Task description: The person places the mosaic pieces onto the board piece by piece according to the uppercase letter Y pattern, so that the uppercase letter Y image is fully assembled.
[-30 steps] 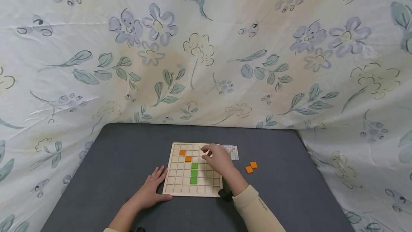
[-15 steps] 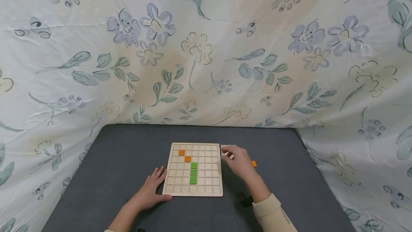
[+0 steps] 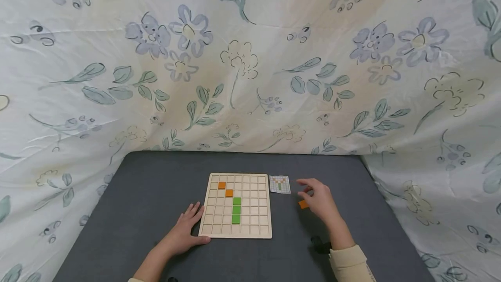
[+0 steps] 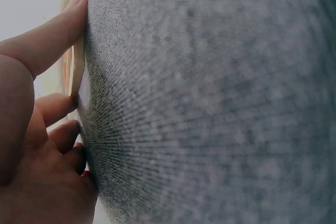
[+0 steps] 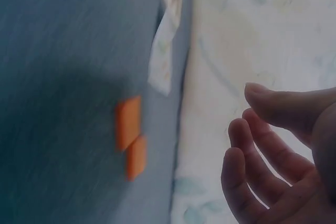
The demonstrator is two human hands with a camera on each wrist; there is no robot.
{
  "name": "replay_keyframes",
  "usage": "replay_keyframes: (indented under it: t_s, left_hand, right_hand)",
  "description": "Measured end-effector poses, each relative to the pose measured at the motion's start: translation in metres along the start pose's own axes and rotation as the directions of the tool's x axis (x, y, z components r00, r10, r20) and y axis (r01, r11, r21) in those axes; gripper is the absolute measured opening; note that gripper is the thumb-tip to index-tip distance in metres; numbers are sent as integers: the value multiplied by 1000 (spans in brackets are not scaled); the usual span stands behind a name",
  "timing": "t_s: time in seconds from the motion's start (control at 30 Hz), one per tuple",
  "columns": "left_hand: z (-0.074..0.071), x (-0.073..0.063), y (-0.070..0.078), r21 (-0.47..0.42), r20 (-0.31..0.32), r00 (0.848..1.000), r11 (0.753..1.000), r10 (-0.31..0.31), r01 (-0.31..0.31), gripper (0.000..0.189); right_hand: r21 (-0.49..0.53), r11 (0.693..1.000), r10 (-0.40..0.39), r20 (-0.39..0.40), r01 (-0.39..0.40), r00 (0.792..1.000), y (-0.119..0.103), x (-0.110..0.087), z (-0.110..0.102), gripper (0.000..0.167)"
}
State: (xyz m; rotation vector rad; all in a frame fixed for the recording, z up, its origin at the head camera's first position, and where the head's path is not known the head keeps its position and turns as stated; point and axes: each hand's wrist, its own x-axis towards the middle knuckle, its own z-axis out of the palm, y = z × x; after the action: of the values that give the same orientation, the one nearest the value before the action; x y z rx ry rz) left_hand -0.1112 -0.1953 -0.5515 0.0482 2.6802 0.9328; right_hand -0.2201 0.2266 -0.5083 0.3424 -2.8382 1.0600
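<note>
A wooden grid board (image 3: 255,207) lies on the table. My left hand (image 3: 182,232) touches its lower left side, thumb at the near corner and fingers along the left edge; the left wrist view shows the thumb (image 4: 58,38) against the board's rim (image 4: 79,72). Two orange tiles (image 3: 229,193) sit diagonally in the grid, above a column of green tiles (image 3: 236,210). My right hand (image 3: 320,198) hovers over the table right of the board with fingers loosely bent, holding nothing. Below it lie two loose orange square tiles (image 5: 128,123), touching each other; the hand partly hides them in the head view.
A small printed card (image 3: 279,184) with a coloured grid pattern lies just right of the board's upper corner. The dark grey table (image 3: 164,186) is backed and flanked by a floral cloth (image 3: 250,77).
My right hand has moved right, from over the board past the card to above the loose orange tiles. The left hand stays at the board's edge. The tiles on the board are unchanged.
</note>
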Motion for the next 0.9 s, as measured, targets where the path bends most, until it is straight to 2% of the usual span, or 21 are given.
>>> replay_keyframes:
  t_s: [0.23,0.4,0.5,0.9]
  left_hand:
    - [2,2,-1,8,2,1000,1000,-9,9,106]
    - [1,1,-1,12,-2,1000,1000,-4,4,106]
    - [1,0,-1,10,-3,1000,1000,-5,5,106]
    - [0,-1,0,-5,-6,1000,1000,8,-8,106]
  right_hand:
    - [-43,996,86,55,-84,995,43,1,-5,47]
    - [-87,988,139,142,-127,980,63,1,0,50]
    - [-97,987,146,176,-130,974,69,1,2,47]
    - [-109,983,164,178,-146,970,73,8,2,34]
